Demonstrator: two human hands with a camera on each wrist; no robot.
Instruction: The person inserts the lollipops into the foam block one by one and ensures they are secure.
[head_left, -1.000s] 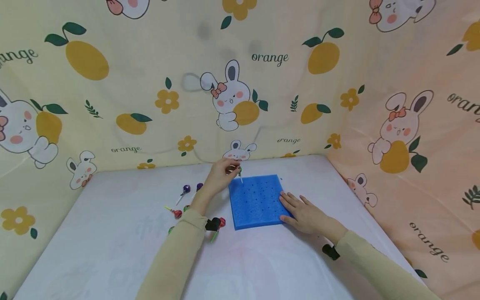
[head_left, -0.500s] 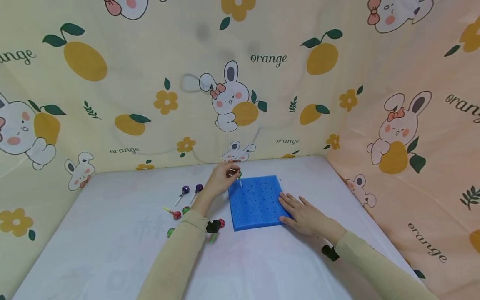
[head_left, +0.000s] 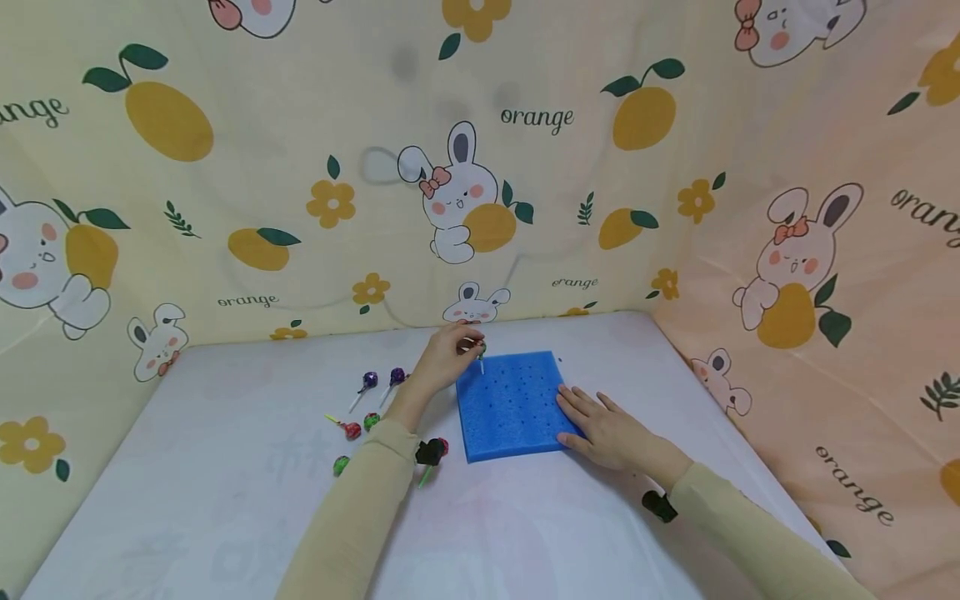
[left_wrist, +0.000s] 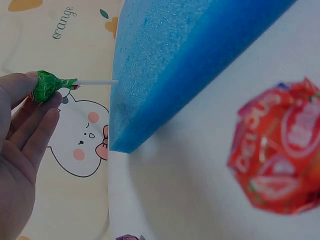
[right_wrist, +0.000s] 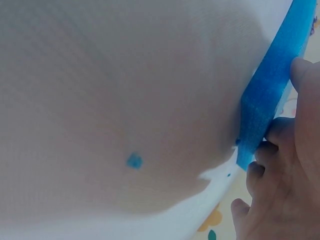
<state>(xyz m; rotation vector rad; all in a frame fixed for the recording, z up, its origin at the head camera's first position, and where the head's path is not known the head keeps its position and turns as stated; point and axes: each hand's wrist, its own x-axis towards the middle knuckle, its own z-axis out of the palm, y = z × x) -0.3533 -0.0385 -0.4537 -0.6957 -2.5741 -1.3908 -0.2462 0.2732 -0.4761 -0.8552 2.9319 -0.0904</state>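
Head view: the left hand [head_left: 444,357] has a narrow grip, pinching a green lollipop [head_left: 482,349] above the far left corner of a blue foam block [head_left: 513,408]. Left of that grip and nearer the person, two purple lollipops [head_left: 370,381], a red lollipop [head_left: 352,430] and two other green sweets [head_left: 341,465] lie on the worktop [head_left: 225,508]. To its right, the right hand [head_left: 607,427] rests flat on the block's right edge, grip wide.

Left wrist view: thumb and fingers hold the wrapped head; the white stick [left_wrist: 95,82] reaches the foam, whether inserted I cannot tell. A red-wrapped sweet [left_wrist: 280,150] sits well apart from the grip.

Right wrist view: a blue speck [right_wrist: 134,160] lies away from the right hand.
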